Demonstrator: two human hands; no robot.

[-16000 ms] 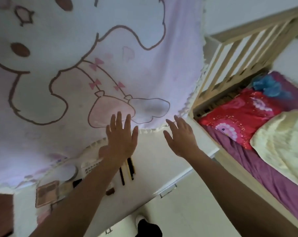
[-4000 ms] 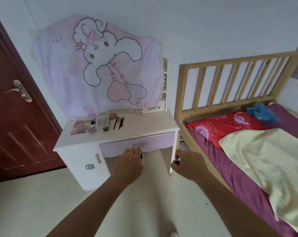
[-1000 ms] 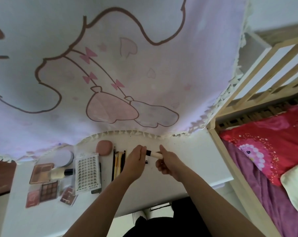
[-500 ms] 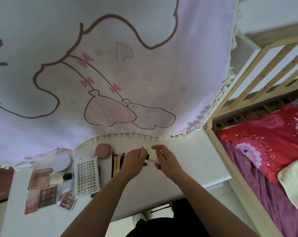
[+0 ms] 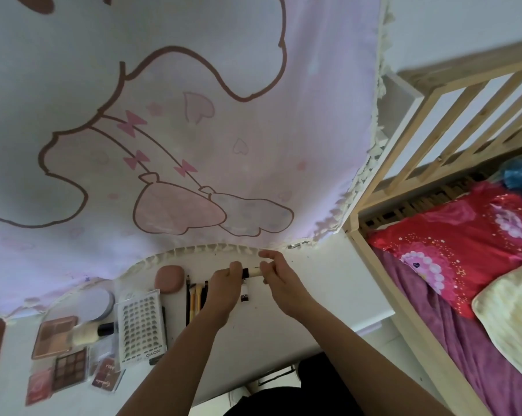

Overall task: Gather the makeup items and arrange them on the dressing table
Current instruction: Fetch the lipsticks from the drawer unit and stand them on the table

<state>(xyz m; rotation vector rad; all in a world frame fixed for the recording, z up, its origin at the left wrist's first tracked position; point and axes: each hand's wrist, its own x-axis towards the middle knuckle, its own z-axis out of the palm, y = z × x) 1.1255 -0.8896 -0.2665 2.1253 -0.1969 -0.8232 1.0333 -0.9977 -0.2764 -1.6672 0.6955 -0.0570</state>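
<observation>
Over the white dressing table [image 5: 328, 298], my left hand [image 5: 223, 288] and my right hand [image 5: 279, 279] together hold a small cream tube with a black cap [image 5: 252, 272], each pinching one end. Just below it a second small tube [image 5: 244, 291] lies on the table. Left of my hands lie several pencils and brushes [image 5: 195, 298], a pink sponge [image 5: 169, 278], a white lash tray [image 5: 141, 325], a round compact [image 5: 95, 302], a foundation bottle [image 5: 90, 332] and eyeshadow palettes [image 5: 69, 367].
A pink cartoon blanket [image 5: 178, 130] hangs over the mirror behind the table. To the right stands a wooden bed frame [image 5: 433, 121] with a red pillow [image 5: 451, 238], purple sheet and a yellow blanket [image 5: 517, 319]. A dark door edge shows at far left.
Both hands have moved a little further back on the table with the cream tube between them. A second small tube now shows below the left hand.
</observation>
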